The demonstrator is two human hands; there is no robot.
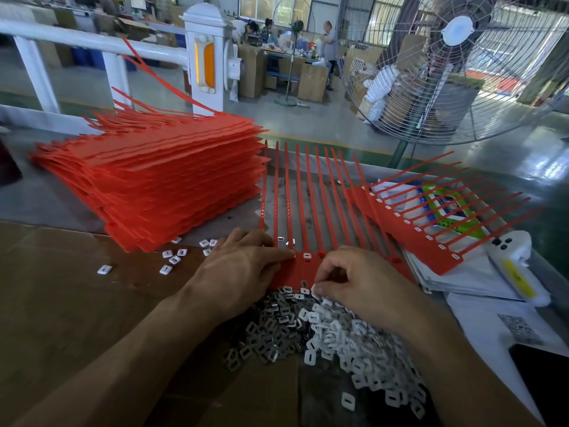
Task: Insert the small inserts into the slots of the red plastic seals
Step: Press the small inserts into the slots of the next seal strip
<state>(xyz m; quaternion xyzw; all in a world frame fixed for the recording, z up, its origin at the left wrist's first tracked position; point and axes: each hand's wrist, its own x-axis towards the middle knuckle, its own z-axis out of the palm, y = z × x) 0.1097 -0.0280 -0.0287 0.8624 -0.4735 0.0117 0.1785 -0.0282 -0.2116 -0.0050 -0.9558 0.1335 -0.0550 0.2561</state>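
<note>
Pile of small inserts (332, 337) nearest, grey and white mixed, on brown cardboard (61, 303). Right hand (360, 285) pinches one white insert at pile's far edge. Left hand (243, 266) lies flat, fingers together, pressing the red seal strip (303, 269) just beyond the pile. Loose inserts (174, 257) left. Tall stack of red seals (154, 186) behind left, second strip (415, 229) on papers right. Big fan (455, 63) far back.

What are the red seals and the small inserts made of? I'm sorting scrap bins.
Red seals: apparently moulded plastic, matte, with thin tails that look flexible. Small inserts: the white ones look like plastic; the grey ones glint, possibly metal, though I can't be sure.
</note>
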